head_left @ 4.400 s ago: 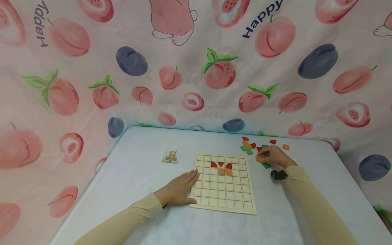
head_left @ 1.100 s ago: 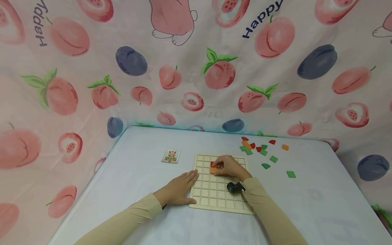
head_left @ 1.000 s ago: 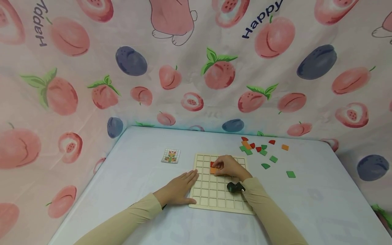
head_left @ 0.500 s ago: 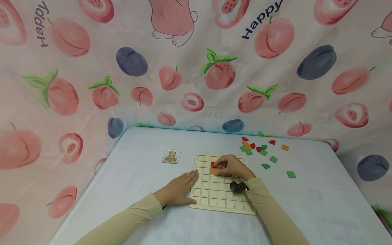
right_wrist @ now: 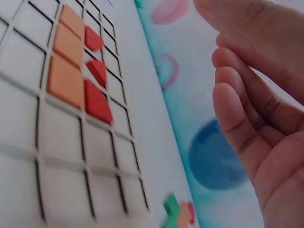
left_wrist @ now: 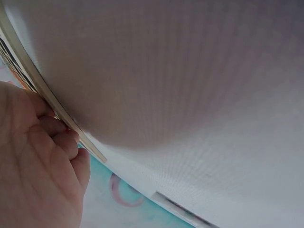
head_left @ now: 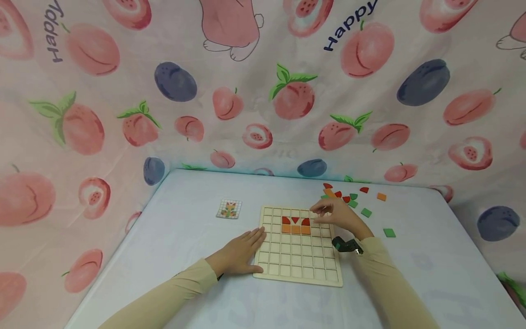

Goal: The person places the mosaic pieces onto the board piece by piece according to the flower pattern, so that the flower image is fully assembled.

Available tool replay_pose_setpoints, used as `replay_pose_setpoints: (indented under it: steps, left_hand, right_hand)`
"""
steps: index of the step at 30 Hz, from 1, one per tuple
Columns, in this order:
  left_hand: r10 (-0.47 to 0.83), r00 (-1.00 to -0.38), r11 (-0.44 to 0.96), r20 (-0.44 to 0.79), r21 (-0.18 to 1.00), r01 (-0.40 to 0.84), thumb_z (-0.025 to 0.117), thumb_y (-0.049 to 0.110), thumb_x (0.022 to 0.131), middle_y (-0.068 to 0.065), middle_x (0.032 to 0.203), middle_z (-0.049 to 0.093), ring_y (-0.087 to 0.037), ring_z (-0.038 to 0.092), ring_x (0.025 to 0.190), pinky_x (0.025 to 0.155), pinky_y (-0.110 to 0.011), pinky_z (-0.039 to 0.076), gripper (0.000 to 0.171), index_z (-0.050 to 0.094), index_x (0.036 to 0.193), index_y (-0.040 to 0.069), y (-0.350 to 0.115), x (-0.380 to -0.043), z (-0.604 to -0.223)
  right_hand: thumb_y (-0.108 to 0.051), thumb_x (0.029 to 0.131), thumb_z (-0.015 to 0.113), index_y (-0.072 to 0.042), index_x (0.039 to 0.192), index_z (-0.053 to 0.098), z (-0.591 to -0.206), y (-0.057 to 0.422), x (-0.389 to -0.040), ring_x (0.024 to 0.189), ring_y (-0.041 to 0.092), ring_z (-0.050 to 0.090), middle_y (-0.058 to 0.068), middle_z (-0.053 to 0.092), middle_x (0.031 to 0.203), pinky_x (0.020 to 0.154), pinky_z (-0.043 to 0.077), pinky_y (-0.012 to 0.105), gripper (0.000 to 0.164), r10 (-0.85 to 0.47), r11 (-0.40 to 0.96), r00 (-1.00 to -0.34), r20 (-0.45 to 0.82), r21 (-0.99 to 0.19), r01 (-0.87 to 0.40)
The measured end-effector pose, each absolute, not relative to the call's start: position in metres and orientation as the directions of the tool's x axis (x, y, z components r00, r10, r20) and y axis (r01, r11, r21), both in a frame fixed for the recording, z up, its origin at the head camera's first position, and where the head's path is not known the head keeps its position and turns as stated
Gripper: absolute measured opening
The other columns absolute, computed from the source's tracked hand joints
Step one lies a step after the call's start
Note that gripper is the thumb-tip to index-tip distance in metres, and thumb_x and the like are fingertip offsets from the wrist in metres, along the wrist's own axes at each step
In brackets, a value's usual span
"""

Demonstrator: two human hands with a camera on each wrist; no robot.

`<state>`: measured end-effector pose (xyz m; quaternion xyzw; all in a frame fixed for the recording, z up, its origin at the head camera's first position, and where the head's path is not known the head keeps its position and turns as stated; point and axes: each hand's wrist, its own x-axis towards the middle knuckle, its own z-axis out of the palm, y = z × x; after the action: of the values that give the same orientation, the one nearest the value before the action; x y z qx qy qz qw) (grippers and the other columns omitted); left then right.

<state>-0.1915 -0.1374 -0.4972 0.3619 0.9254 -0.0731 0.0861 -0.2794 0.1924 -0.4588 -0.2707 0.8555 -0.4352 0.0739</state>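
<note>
A pale wooden grid board (head_left: 287, 256) lies on the white table. In its upper part sit a row of orange square tiles (head_left: 295, 229) and, just above, red tiles (head_left: 305, 222): two rounded ones with a triangle between. My left hand (head_left: 238, 251) rests flat at the board's left edge, its fingertips and thumb on the border; the left wrist view has its fingers along the board's edge (left_wrist: 57, 107). Over the board's upper right corner hovers my right hand (head_left: 339, 215), fingers loosely bent; the right wrist view shows nothing between thumb and fingers.
Loose red, green and orange tiles (head_left: 353, 204) are scattered beyond the board's right side, partly behind my right hand. A lone green tile (head_left: 389, 233) lies nearer. Left of the board is a small pattern card (head_left: 229, 209). A fruit-print cloth (head_left: 255, 82) hangs behind the table.
My right hand took an orange tile from the loose pieces to the board, let it go beside the other two, and has moved back right. My left hand has stayed put.
</note>
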Motion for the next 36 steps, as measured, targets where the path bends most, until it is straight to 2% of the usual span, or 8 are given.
replay_pose_setpoints:
  steps: [4, 7, 11, 14, 21, 23, 29, 36]
  left_hand:
    - [0.656, -0.723, 0.73, -0.215, -0.064, 0.681, 0.038, 0.071, 0.086, -0.011, 0.159, 0.011, -0.022, 0.014, 0.147, 0.119, -0.034, 0.022, 0.095, 0.015, 0.151, 0.005, -0.138, -0.192, -0.498]
    - [0.654, -0.724, 0.731, -0.217, -0.063, 0.679, 0.038, 0.071, 0.086, -0.01, 0.159, 0.011, -0.022, 0.014, 0.147, 0.119, -0.034, 0.022, 0.095, 0.015, 0.151, 0.005, -0.137, -0.192, -0.497]
    - [0.653, -0.725, 0.732, -0.217, -0.065, 0.679, 0.038, 0.071, 0.086, -0.01, 0.159, 0.011, -0.022, 0.014, 0.147, 0.119, -0.034, 0.022, 0.095, 0.015, 0.151, 0.005, -0.138, -0.192, -0.496]
    - [0.653, -0.726, 0.732, -0.217, -0.067, 0.678, 0.038, 0.071, 0.086, -0.01, 0.159, 0.011, -0.022, 0.014, 0.147, 0.119, -0.034, 0.022, 0.095, 0.015, 0.151, 0.005, -0.138, -0.192, -0.496]
    - [0.659, -0.723, 0.727, -0.208, -0.072, 0.683, 0.038, 0.071, 0.086, -0.01, 0.159, 0.011, -0.021, 0.014, 0.147, 0.119, -0.034, 0.022, 0.095, 0.015, 0.151, 0.005, -0.138, -0.192, -0.498]
    - [0.661, -0.722, 0.726, -0.205, -0.069, 0.684, 0.039, 0.071, 0.086, -0.01, 0.159, 0.012, -0.022, 0.015, 0.147, 0.119, -0.034, 0.022, 0.095, 0.015, 0.151, 0.005, -0.138, -0.192, -0.498]
    - [0.658, -0.724, 0.733, -0.209, -0.045, 0.679, 0.04, 0.07, 0.087, -0.01, 0.159, 0.011, -0.022, 0.014, 0.147, 0.119, -0.034, 0.022, 0.094, 0.015, 0.151, 0.005, -0.139, -0.192, -0.497]
    - [0.661, -0.72, 0.734, -0.212, -0.021, 0.679, 0.041, 0.068, 0.087, -0.011, 0.159, 0.012, -0.023, 0.014, 0.147, 0.119, -0.035, 0.022, 0.094, 0.016, 0.151, 0.005, -0.139, -0.192, -0.494]
  right_hand:
    - [-0.015, 0.076, 0.078, 0.001, 0.105, 0.069, -0.451, 0.215, -0.276, 0.082, 0.019, 0.061, 0.022, 0.067, 0.102, 0.076, 0.054, 0.027, 0.035, -0.476, 0.519, -0.87, 0.127, -0.758, -0.395]
    - [-0.017, 0.076, 0.078, 0.0, 0.105, 0.069, -0.447, 0.234, -0.274, 0.083, 0.018, 0.062, 0.02, 0.067, 0.102, 0.076, 0.054, 0.025, 0.035, -0.441, 0.552, -0.886, 0.146, -0.734, -0.396]
    - [-0.019, 0.078, 0.077, -0.002, 0.106, 0.069, -0.442, 0.259, -0.271, 0.083, 0.01, 0.061, 0.019, 0.067, 0.103, 0.074, 0.052, 0.018, 0.034, -0.39, 0.596, -0.909, 0.148, -0.712, -0.371]
    - [-0.019, 0.079, 0.076, 0.0, 0.108, 0.068, -0.442, 0.275, -0.271, 0.081, 0.002, 0.06, 0.02, 0.067, 0.103, 0.075, 0.053, 0.019, 0.035, -0.353, 0.626, -0.924, 0.147, -0.696, -0.35]
    - [-0.022, 0.082, 0.073, 0.001, 0.114, 0.065, -0.458, 0.301, -0.285, 0.082, -0.01, 0.056, 0.022, 0.066, 0.109, 0.074, 0.05, 0.011, 0.04, -0.273, 0.66, -0.956, 0.108, -0.702, -0.268]
    - [-0.023, 0.083, 0.072, 0.002, 0.115, 0.064, -0.463, 0.304, -0.292, 0.083, -0.011, 0.056, 0.024, 0.065, 0.111, 0.073, 0.048, 0.008, 0.042, -0.265, 0.652, -0.959, 0.101, -0.714, -0.255]
    - [-0.009, 0.085, 0.069, 0.007, 0.117, 0.061, -0.476, 0.297, -0.315, 0.084, -0.011, 0.057, 0.028, 0.063, 0.113, 0.073, 0.05, 0.009, 0.036, -0.279, 0.587, -0.954, 0.113, -0.766, -0.262]
    - [-0.012, 0.084, 0.07, 0.002, 0.117, 0.063, -0.488, 0.281, -0.34, 0.087, -0.003, 0.061, 0.024, 0.063, 0.115, 0.074, 0.052, 0.013, 0.036, -0.299, 0.571, -0.951, 0.082, -0.783, -0.247]
